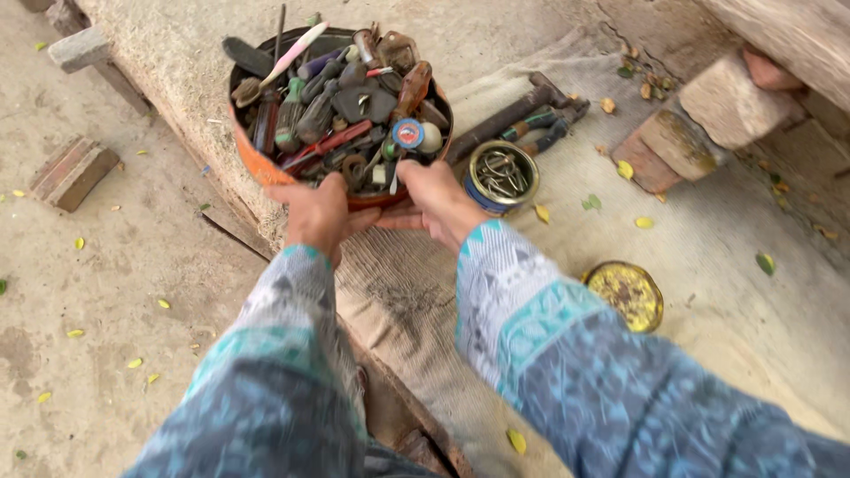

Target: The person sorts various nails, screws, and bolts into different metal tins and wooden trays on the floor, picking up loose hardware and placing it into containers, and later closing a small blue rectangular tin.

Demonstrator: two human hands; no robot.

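- Sandy-coloured sacking cloth (708, 265) covers the raised ledge, with little yellow and green leaves scattered over it and over the dirt floor (106, 265) to the left.
- Rusty orange bowl (257, 159), round and pretty big, sits up at the near edge of the ledge, stuffed full of old screwdrivers (310, 111), files and a small blue-and-white roll of tape (408, 134).
- Both arms in blue patterned sleeves reach up to it. Left hand (319, 212) is wrapped around the bowl's near rim, fingers curled underneath, proper hold.
- Right hand (434, 196) is clamped on the rim just beside it, thumb over the top edge touching the tools.
- Hammer (509, 115) and a pair of green-handled pliers (544, 128) lie on the cloth right of the bowl.
- Small open tin (501, 175) with bent metal bits in it, just beside the right hand.
- Yellow rusty lid (627, 294) lies flat, well apart, lower right.
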